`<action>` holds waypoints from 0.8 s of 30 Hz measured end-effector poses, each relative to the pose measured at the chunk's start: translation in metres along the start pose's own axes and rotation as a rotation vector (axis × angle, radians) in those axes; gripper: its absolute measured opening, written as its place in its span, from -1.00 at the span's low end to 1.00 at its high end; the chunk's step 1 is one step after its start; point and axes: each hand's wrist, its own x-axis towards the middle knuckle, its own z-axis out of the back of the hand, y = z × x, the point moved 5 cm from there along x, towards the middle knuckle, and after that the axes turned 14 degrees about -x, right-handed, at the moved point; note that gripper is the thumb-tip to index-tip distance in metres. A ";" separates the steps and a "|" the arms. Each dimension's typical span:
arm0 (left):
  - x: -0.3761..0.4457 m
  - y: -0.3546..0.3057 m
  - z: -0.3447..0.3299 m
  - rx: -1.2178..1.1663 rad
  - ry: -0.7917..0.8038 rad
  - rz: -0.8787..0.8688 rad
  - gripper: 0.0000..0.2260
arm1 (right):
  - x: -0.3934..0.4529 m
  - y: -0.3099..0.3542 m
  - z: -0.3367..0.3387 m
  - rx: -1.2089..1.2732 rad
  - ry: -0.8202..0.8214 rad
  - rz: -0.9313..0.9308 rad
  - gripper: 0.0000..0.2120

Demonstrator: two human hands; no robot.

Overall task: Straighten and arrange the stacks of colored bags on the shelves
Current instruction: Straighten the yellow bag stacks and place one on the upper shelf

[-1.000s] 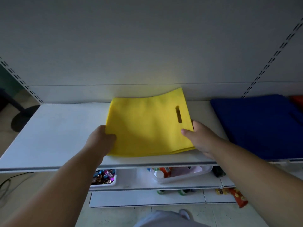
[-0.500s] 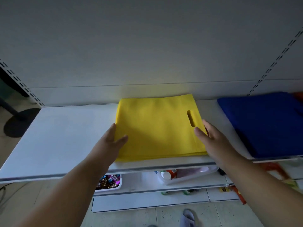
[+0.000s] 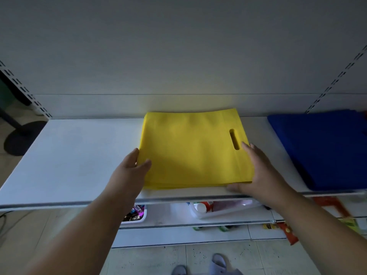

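A stack of yellow bags with a die-cut handle slot lies flat in the middle of the white shelf, its back edge against the rear panel. My left hand presses the stack's left edge with straight fingers, thumb lying on top of the bag. At the right front corner my right hand rests flat against the stack, fingers straight along the side and thumb along the front edge. A stack of blue bags lies on the same shelf to the right.
A red item peeks out beyond the blue stack. Lower shelves hold a white bin of wrapped snacks, a clear tray with bottles and orange packets. Slippers show on the tiled floor.
The yellow stack has been pushed back and squared against the rear panel. Both hands went from holding its sides to lying flat along its edges; my right thumb moved to the front edge.
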 end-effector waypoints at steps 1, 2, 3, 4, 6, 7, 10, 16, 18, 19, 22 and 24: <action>-0.005 -0.007 -0.002 0.069 -0.033 -0.018 -0.51 | 0.002 -0.001 0.001 -0.089 0.014 0.042 0.12; 0.000 -0.004 -0.001 0.108 -0.032 -0.009 -0.54 | 0.004 -0.002 0.004 -0.152 0.004 0.074 0.07; -0.001 -0.006 -0.001 0.152 -0.053 0.007 -0.58 | 0.007 -0.004 0.007 -0.187 -0.012 0.098 0.01; 0.002 -0.005 -0.003 0.173 -0.055 0.020 -0.62 | 0.010 -0.004 0.009 -0.218 -0.020 0.123 -0.04; 0.003 -0.007 -0.007 0.209 -0.074 0.052 -0.66 | 0.014 -0.004 0.011 -0.363 -0.016 0.180 -0.10; 0.002 -0.009 -0.009 0.221 -0.090 0.069 -0.64 | 0.015 -0.001 0.013 -0.474 -0.031 0.223 -0.12; 0.000 -0.014 -0.012 0.165 -0.103 0.098 -0.54 | 0.016 0.016 0.013 -0.653 -0.099 0.388 -0.19; -0.005 -0.030 -0.026 -0.052 -0.102 0.104 -0.57 | 0.017 0.092 -0.017 -0.636 -0.179 0.584 -0.41; -0.008 -0.036 -0.030 -0.066 -0.113 0.078 -0.60 | 0.016 0.117 -0.029 -0.587 -0.248 0.642 -0.56; -0.011 -0.039 -0.032 -0.070 -0.108 0.067 -0.63 | 0.016 0.126 -0.031 -0.550 -0.269 0.659 -0.63; -0.020 -0.040 -0.030 -0.092 -0.072 0.055 -0.67 | 0.023 0.136 -0.032 -0.465 -0.316 0.663 -0.72; -0.024 -0.031 -0.023 -0.133 -0.069 0.078 -0.72 | 0.026 0.136 -0.034 -0.469 -0.315 0.664 -0.65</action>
